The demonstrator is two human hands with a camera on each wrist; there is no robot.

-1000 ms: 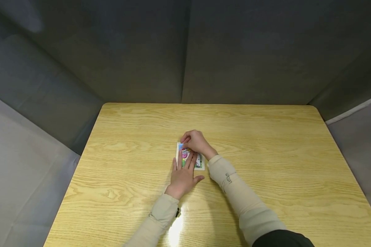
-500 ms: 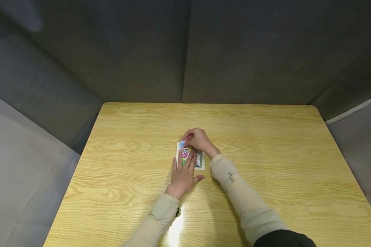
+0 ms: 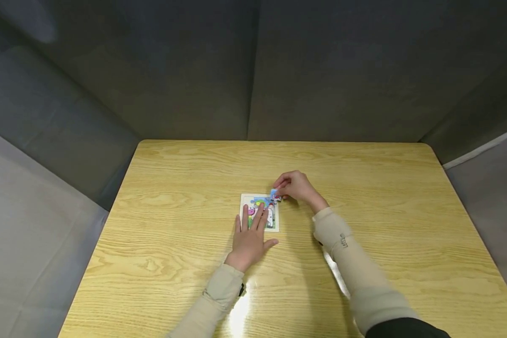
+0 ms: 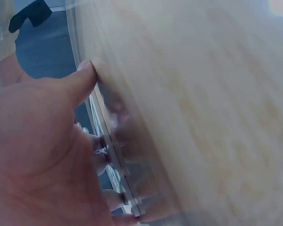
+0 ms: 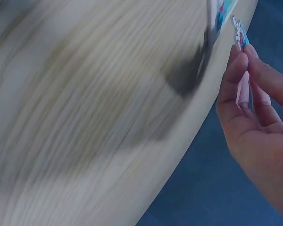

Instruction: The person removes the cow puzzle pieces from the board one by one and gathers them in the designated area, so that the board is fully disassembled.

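Puzzle piece (image 3: 274,194) is up in the air over the board's 1-2 o'clock corner, pinched between the right hand's (image 3: 297,187) thumb and finger, so that's the nearer hand by a mile. It pokes out toward about 8 o'clock from the right palm, and it's stubby enough that I can't pick out a proper long axis. The right wrist view shows a sliver of space between it and the puzzle board (image 3: 277,223), so I'd call it held clear rather than touching. Left hand (image 3: 249,241) comes in from 6 o'clock with its fingers spread out over the picture, no pinch going on there; its fingertips have the piece off toward 1 o'clock. What the next move hinges on, I reckon, is how the piece lines up with the pale patch (image 3: 247,201) on the board, roughly 9 o'clock from the piece. Can't tell if there's a gap right underneath the piece. Compared with half a second ago, the right hand has slid over toward 3 o'clock, away from the board's 11 o'clock corner, leaving that pale patch in plain view, while the left hand and board look pretty much where they were.
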